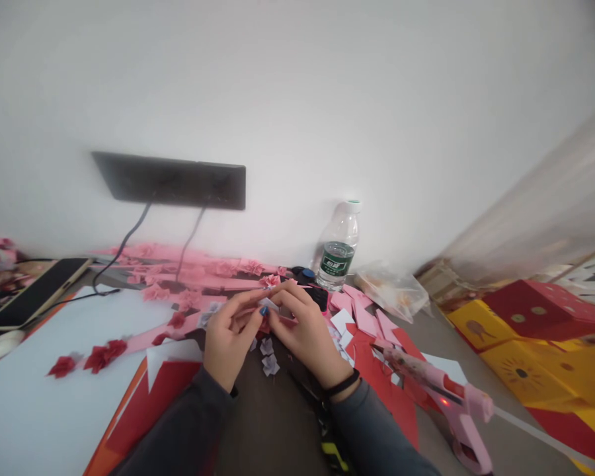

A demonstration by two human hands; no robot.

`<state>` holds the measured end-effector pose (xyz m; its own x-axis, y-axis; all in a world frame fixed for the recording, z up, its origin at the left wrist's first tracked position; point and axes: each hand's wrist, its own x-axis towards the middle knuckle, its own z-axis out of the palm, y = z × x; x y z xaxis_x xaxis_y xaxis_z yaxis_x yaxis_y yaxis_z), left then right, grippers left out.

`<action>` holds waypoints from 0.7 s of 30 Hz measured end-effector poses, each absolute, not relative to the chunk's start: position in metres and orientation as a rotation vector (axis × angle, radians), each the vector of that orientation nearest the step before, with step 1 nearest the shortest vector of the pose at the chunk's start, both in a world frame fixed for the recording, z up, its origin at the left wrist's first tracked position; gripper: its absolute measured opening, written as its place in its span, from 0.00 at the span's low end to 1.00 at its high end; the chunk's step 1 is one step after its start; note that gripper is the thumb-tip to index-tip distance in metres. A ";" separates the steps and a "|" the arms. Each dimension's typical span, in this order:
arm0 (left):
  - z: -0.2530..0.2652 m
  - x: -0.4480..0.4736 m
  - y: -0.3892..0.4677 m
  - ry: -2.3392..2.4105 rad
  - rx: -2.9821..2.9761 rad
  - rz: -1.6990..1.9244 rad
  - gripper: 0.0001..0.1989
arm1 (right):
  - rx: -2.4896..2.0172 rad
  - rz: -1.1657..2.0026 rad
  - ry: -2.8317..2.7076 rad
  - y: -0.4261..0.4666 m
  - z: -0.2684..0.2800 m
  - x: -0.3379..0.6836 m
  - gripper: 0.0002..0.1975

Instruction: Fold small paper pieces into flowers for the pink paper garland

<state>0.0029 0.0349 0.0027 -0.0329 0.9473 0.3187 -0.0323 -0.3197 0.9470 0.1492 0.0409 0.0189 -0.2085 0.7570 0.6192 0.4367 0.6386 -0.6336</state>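
Note:
My left hand (pixel 231 344) and my right hand (pixel 307 337) meet over the middle of the table, fingers bent and pinched together. Between their fingertips is a small piece of white paper (pixel 272 305), mostly covered by the fingers. Just below it lie several small pale folded-paper flowers (pixel 270 365). Left of my hands, a pink paper strip (pixel 143 339) carries red paper flowers (pixel 105 356). By my right wrist is a dark tool with a yellow-green part (pixel 333 456), partly hidden by the sleeve; its kind is unclear.
A pink glue gun (pixel 451 396) with a lit orange light lies at right on red paper (pixel 377 380). Behind stand a water bottle (pixel 338 248) and a plastic bag (pixel 394 291). A phone (pixel 37 291) and white sheets (pixel 44 410) are left; yellow and red boxes (pixel 535 363) right.

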 end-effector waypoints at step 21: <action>0.001 0.003 0.036 1.086 1.635 1.494 0.11 | -0.952 0.446 -1.792 0.041 0.018 0.145 0.09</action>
<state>0.0033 0.0359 0.0011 0.0020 0.8982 0.4396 0.1410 -0.4354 0.8891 0.1453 0.0407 0.0181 -0.1739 0.7746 0.6081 0.3993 0.6199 -0.6755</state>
